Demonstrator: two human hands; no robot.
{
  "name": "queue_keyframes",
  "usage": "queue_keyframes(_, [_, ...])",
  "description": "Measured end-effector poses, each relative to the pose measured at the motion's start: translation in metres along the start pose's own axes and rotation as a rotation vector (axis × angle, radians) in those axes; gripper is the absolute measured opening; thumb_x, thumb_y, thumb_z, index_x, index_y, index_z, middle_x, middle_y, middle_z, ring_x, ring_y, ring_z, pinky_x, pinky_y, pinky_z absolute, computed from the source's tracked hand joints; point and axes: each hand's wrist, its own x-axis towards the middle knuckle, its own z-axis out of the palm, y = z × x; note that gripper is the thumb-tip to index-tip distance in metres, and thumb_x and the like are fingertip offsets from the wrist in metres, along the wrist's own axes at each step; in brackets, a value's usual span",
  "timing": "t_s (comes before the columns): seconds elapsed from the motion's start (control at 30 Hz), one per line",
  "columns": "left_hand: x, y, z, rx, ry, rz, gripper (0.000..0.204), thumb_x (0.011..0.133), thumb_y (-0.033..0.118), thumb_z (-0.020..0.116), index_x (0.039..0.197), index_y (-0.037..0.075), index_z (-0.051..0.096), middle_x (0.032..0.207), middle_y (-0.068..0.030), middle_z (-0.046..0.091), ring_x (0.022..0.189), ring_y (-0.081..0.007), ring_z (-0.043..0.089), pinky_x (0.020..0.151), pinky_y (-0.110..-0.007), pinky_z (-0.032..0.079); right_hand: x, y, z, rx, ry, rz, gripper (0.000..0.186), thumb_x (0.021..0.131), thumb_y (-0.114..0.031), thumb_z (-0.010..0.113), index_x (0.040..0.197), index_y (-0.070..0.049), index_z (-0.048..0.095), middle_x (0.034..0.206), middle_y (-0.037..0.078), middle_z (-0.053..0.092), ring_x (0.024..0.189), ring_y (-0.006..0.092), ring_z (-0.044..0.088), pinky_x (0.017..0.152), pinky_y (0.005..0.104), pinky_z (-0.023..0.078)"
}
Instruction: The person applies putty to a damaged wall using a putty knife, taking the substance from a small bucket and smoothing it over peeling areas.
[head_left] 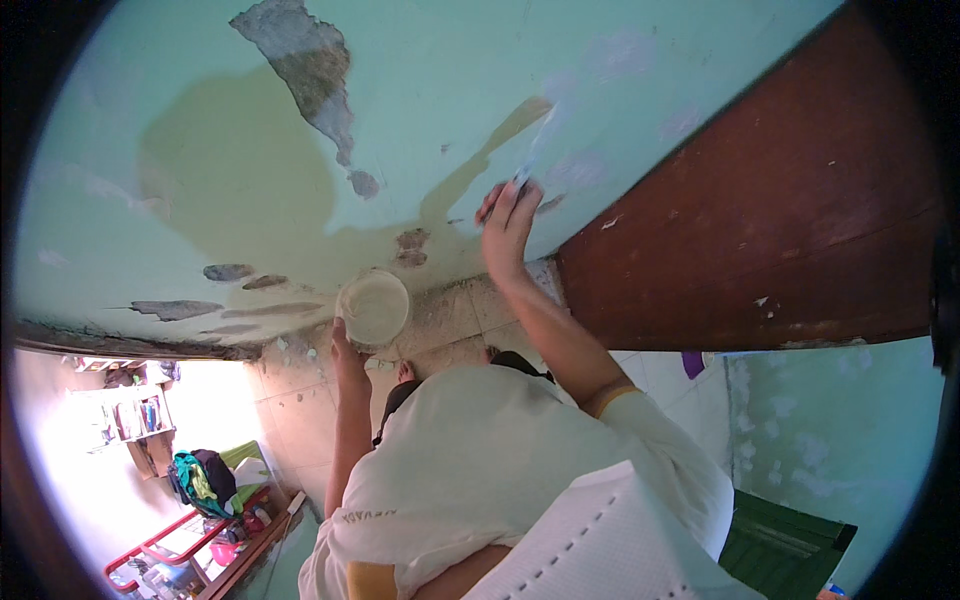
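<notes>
White mask (600,535) foremost, left fingers (339,328) grip a tub (407,310) from its left; right fingers (505,205) clasp a tool (521,178) jutting beyond them.

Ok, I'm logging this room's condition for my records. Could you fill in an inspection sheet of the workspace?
Surface: pale green wall with irregular grey patches where the paint is missing.
Job's things: round pale container; slim hand tool, its far end blurred.
Clutter: small pale flakes on the tiled floor; heaped fabric items at lower left.
Hands: left hand holds the container by its side; right hand grips the tool, wall contact unclear.
Cables: nothing clearly seen.
Surroundings: large brown panel at right; green slatted piece at lower right.
</notes>
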Motion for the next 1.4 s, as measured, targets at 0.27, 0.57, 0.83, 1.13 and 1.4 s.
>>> queue_keyframes(0.27, [-0.005, 0.000, 0.013, 0.021, -0.044, -0.006, 0.074, 0.095, 0.060, 0.046, 0.143, 0.004, 0.043, 0.136, -0.0153, 0.052, 0.118, -0.0265, 0.057, 0.089, -0.040, 0.052, -0.019, 0.024, 0.004, -0.038, -0.042, 0.153, 0.024, 0.107, -0.027, 0.034, 0.109, -0.004, 0.031, 0.083, 0.005, 0.044, 0.064, 0.0127, 0.046, 0.055, 0.0294, 0.045])
queue_keyframes(0.57, [-0.005, -0.006, 0.008, 0.055, -0.014, -0.033, 0.072, 0.095, 0.059, 0.047, 0.142, 0.005, 0.044, 0.133, -0.0137, 0.055, 0.116, -0.0254, 0.058, 0.088, -0.039, 0.052, 0.015, 0.017, -0.023, -0.083, 0.009, 0.107, 0.023, 0.107, -0.026, 0.038, 0.112, -0.004, 0.034, 0.083, 0.006, 0.047, 0.066, 0.0144, 0.047, 0.058, 0.0336, 0.046])
queue_keyframes(0.83, [-0.004, -0.008, 0.006, 0.032, -0.036, -0.029, 0.075, 0.094, 0.061, 0.048, 0.144, 0.006, 0.042, 0.135, -0.0135, 0.054, 0.118, -0.0261, 0.058, 0.087, -0.038, 0.053, 0.037, -0.029, -0.085, -0.812, -0.023, -0.331, 0.038, 0.103, -0.026, 0.047, 0.130, 0.001, 0.041, 0.105, 0.027, 0.063, 0.094, 0.0424, 0.064, 0.076, 0.0477, 0.051])
queue_keyframes(1.13, [-0.006, -0.013, 0.023, 0.042, -0.051, -0.011, 0.076, 0.094, 0.060, 0.048, 0.145, 0.003, 0.040, 0.135, -0.0161, 0.053, 0.117, -0.0279, 0.059, 0.088, -0.040, 0.054, 0.033, 0.006, -0.172, -1.096, -0.078, -0.262, 0.040, 0.100, -0.027, 0.053, 0.129, 0.001, 0.050, 0.111, 0.022, 0.064, 0.098, 0.0394, 0.065, 0.082, 0.0452, 0.053])
queue_keyframes(1.4, [-0.003, -0.004, 0.036, 0.107, -0.061, -0.004, 0.070, 0.097, 0.056, 0.044, 0.142, 0.002, 0.041, 0.135, -0.0157, 0.053, 0.118, -0.0282, 0.058, 0.088, -0.040, 0.054, 0.054, -0.047, -0.134, -0.904, -0.028, -0.538, 0.037, 0.099, -0.026, 0.055, 0.124, 0.001, 0.053, 0.109, 0.023, 0.065, 0.095, 0.0374, 0.066, 0.080, 0.0441, 0.053])
